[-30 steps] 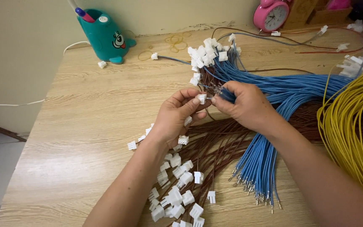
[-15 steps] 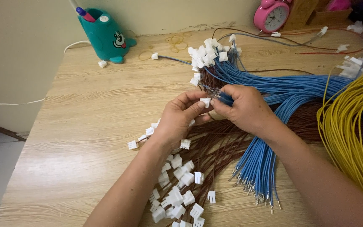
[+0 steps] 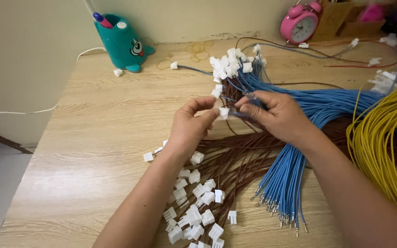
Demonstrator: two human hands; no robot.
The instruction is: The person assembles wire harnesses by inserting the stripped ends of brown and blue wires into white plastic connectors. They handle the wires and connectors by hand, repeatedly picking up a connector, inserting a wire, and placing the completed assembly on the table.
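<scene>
Since half a second ago the hands have barely shifted; the left hand (image 3: 190,127) has lifted its thumb and forefinger a bit higher and the white connector (image 3: 224,112) now sits plainly between the two hands. Left fingers are narrow, pinching that connector at its left side. Right hand (image 3: 272,115) is closed on a blue wire (image 3: 244,95), fingertips pinched tight near its end; the bare tip itself is too small to make out. Key relation: the connector lies at 9 o'clock from the right fingertips, just beside them, and at 3 o'clock from the left fingertips, touching. The wire's long axis runs roughly 3-to-9, in line with the connector. Both hands are equally near; the gap between them is small. Around them: blue wire bundle (image 3: 299,151) fanning from 12 to 5 o'clock, brown wires (image 3: 240,160) under it, yellow wires (image 3: 382,138) at 3 o'clock, a cluster of wires already fitted with connectors (image 3: 230,62) at 12 o'clock, loose connectors (image 3: 194,206) at 6 o'clock below the left forearm. Teal pen holder (image 3: 122,43) at 10 o'clock, pink alarm clock (image 3: 299,25) at 1 o'clock, all on the wooden table (image 3: 93,138).
</scene>
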